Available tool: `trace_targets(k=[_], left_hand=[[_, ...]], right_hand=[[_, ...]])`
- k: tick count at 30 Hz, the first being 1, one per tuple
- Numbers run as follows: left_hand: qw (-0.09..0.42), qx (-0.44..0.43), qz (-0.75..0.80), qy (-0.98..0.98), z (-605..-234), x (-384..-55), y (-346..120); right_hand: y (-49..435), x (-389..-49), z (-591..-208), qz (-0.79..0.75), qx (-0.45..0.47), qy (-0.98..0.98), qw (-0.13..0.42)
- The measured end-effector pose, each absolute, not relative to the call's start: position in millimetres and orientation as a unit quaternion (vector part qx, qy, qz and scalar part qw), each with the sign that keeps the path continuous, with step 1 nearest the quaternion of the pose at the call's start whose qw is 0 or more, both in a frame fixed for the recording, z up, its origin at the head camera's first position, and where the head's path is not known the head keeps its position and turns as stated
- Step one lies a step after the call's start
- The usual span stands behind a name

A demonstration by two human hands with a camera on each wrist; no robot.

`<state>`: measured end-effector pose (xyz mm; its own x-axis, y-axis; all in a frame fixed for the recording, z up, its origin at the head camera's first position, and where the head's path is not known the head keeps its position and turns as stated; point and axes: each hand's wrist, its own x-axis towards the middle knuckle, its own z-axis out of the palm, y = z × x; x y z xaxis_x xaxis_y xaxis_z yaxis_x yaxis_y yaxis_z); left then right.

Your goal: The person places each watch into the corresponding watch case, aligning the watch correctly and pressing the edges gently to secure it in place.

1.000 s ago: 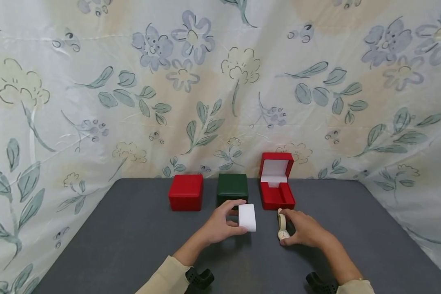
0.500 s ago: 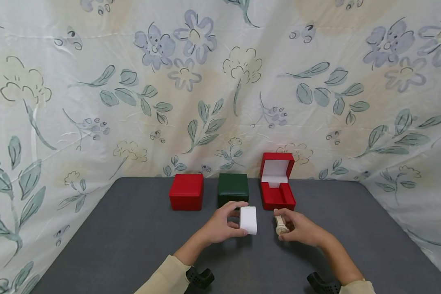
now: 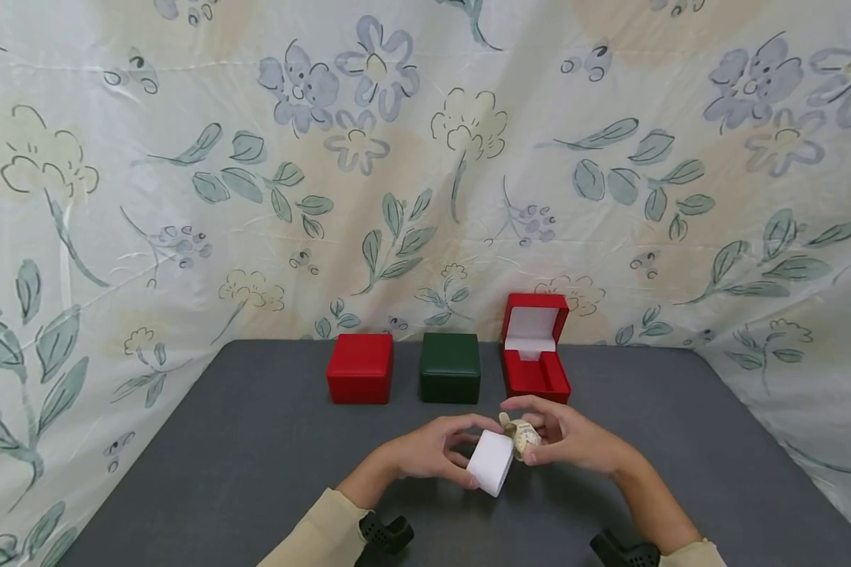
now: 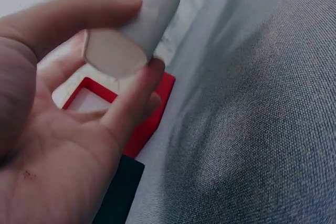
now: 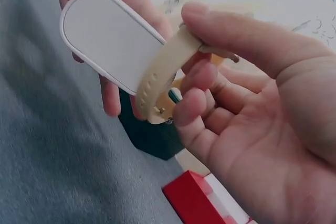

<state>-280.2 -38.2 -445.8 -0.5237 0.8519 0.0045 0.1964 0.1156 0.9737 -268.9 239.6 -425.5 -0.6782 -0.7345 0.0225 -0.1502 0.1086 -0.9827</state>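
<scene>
My left hand (image 3: 436,450) grips a white watch cushion (image 3: 491,463) between thumb and fingers, tilted above the table. In the left wrist view the cushion (image 4: 152,11) shows its smooth rounded side and one flat end. A wristwatch (image 3: 526,439) with a cream strap and light dial is pinched in my right hand (image 3: 581,433), close beside the cushion. The right wrist view shows the strap (image 5: 167,59) curving in front of the cushion's flat oval face (image 5: 107,35), its punched holes and buckle visible. Whether strap and cushion touch, I cannot tell.
Behind the hands stands an open red watch box (image 3: 536,378) with a white-lined lid. To its left are a closed green box (image 3: 450,368) and a closed red box (image 3: 359,370). Grey cloth (image 3: 255,457) covers the table, and a floral curtain (image 3: 397,157) hangs behind.
My right hand has lifted the watch and brought it left, against or near the cushion. My left hand has moved slightly towards me, tilting the cushion.
</scene>
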Motion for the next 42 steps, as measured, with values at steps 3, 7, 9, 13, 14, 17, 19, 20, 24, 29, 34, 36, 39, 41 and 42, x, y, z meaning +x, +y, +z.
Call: trace_targets(k=[3,7,9,13,14,17,19,20,24,29,34,36,39,41,42], left_hand=[[0.320,0.396,0.550,0.662,-446,-281,-39],[0.329,0.413,0.557,0.642,-446,-281,-39],[0.326,0.415,0.561,0.637,-445,-280,-39],[0.286,0.403,0.573,0.654,-443,-277,-36],[0.268,0.394,0.576,0.664,-442,-277,-36],[0.207,0.361,0.584,0.697,-441,-275,-34],[0.167,0.338,0.591,0.714,-440,-274,-34],[0.148,0.327,0.594,0.720,-439,-274,-33],[0.087,0.291,0.607,0.735,-436,-271,-32],[0.027,0.235,0.618,0.750,-435,-270,-29],[-0.015,0.181,0.606,0.775,-435,-268,-28],[-0.021,0.171,0.601,0.780,-434,-267,-28],[-0.037,0.160,0.592,0.789,-433,-265,-26],[-0.051,0.155,0.586,0.793,-432,-264,-25],[-0.058,0.154,0.584,0.795,-431,-263,-24]], right_hand=[[237,-266,-423,-0.600,-0.326,0.678,0.271],[238,-266,-422,-0.610,-0.330,0.663,0.281],[238,-266,-422,-0.610,-0.331,0.665,0.276],[238,-268,-422,-0.602,-0.325,0.688,0.244],[237,-268,-423,-0.600,-0.320,0.696,0.232],[233,-269,-426,-0.599,-0.301,0.717,0.190],[229,-270,-429,-0.603,-0.291,0.725,0.162],[227,-270,-430,-0.606,-0.287,0.727,0.151],[220,-270,-440,-0.617,-0.279,0.727,0.112],[214,-268,-444,-0.606,-0.253,0.752,0.057],[205,-263,-442,-0.581,-0.230,0.780,-0.018],[201,-261,-440,-0.574,-0.231,0.784,-0.044],[196,-257,-439,-0.553,-0.235,0.795,-0.079],[193,-255,-438,-0.527,-0.231,0.810,-0.111],[191,-253,-437,-0.511,-0.227,0.819,-0.128]])
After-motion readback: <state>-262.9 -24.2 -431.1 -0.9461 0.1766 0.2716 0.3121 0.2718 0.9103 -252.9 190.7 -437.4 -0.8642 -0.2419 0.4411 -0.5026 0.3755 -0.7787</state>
